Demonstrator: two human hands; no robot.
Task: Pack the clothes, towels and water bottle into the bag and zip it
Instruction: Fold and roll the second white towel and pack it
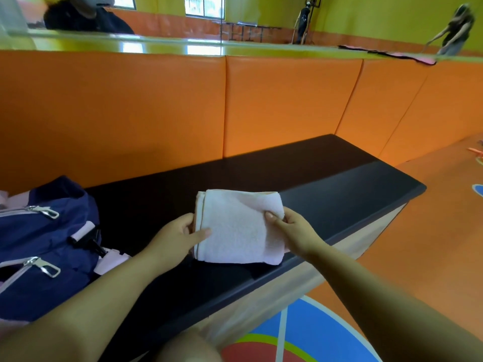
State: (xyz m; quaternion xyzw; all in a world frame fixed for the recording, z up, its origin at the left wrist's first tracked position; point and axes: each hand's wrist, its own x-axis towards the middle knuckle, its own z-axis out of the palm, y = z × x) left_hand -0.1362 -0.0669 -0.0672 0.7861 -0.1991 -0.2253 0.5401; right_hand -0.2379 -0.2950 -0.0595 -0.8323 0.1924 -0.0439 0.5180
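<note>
Orange padded wall panels (156, 105) fill the back of the view, with a mirror strip (235, 24) above them reflecting a yellow-green room. In front of the panels runs a long dark surface (326, 173) — black on top, with a pale front edge — and the orange floor (431, 244) with blue, green and red painted markings lies to the right and below.

At the left end of the surface sits the navy bag (39, 246), trimmed in pale pink, with two silver zipper pulls (41, 266) showing on its side and a black buckle near its right edge. Whether its main opening is zipped cannot be told, as the top runs out of view.

Near the front edge of the surface, right of the bag and apart from it, is a folded pale pink towel (240, 228). It is held between both hands, and its lower edge appears just above or touching the surface; which one cannot be told.

The left hand (177, 236) has its grip clamped on the towel's left edge, thumb on top and fingers underneath. The right hand (292, 228) has its grip clamped on the right edge — thumb pressed onto the upper face, fingers curled behind. Both bare forearms reach in from the bottom of the view.

No other clothes or a water bottle can be made out.
</note>
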